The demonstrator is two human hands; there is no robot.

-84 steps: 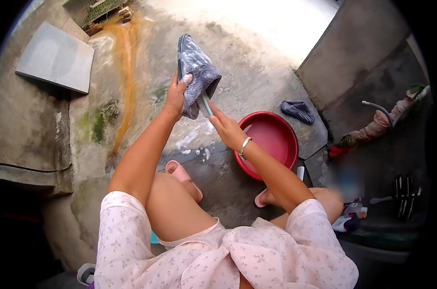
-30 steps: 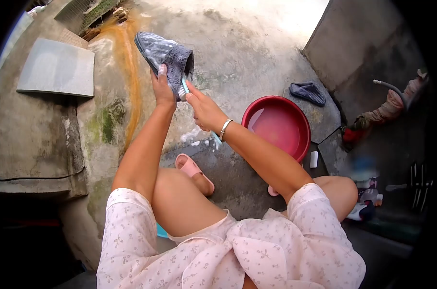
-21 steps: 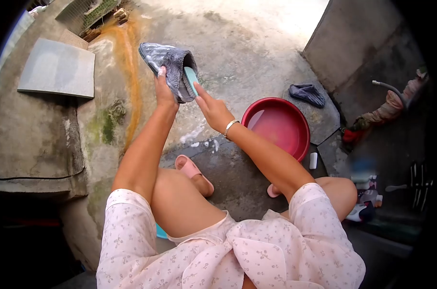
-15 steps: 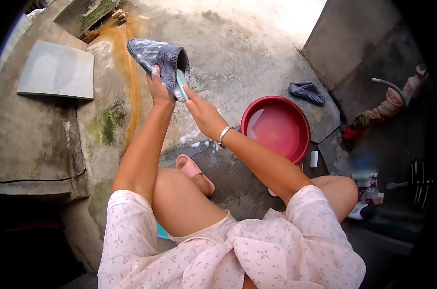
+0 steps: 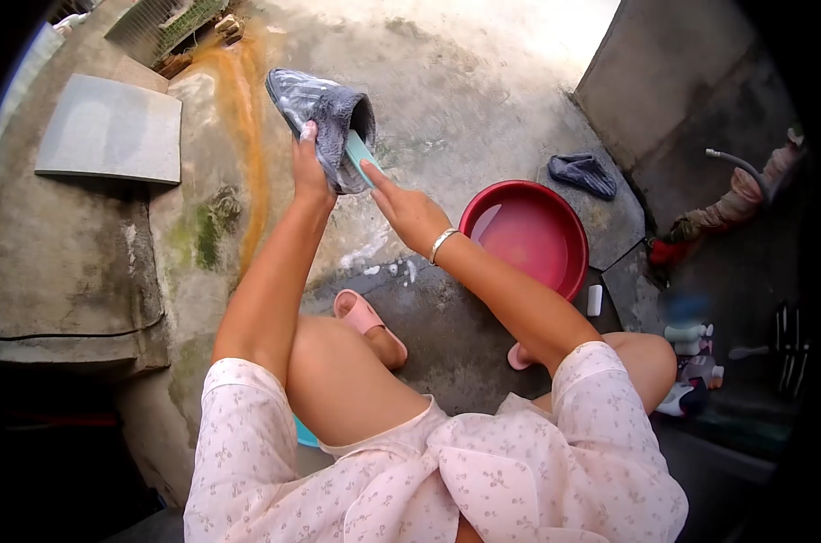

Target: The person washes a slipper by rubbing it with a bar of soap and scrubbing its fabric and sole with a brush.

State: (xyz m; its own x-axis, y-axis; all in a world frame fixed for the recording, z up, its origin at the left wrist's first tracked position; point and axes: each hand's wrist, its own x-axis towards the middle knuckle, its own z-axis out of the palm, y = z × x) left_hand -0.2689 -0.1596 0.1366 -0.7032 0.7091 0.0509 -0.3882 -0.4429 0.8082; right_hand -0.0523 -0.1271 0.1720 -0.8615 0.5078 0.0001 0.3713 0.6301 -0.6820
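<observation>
A grey fuzzy slipper [image 5: 324, 109] with white suds on its upper is held up in my left hand [image 5: 311, 172], the thumb on its side and the opening turned to the right. My right hand [image 5: 409, 213] grips a light teal brush [image 5: 361, 156], whose far end reaches into the slipper's opening. The bristles are mostly hidden there. To the right of my right hand stands a red basin [image 5: 528, 240] with liquid in it. The other grey slipper [image 5: 582, 175] lies on the concrete beyond the basin.
A pale slab [image 5: 112, 127] rests on a ledge at the left. White suds spot the ground [image 5: 465, 317] near my pink sandal [image 5: 361, 314]. A small white object [image 5: 594, 300] lies beside the basin. Bottles [image 5: 697, 369] and a wrapped pipe [image 5: 736, 199] are at the right.
Since the earliest frame the slipper has moved left and tilted. Over the last moments, slipper and both hands have shifted slightly right, and the brush has moved in and out at the opening.
</observation>
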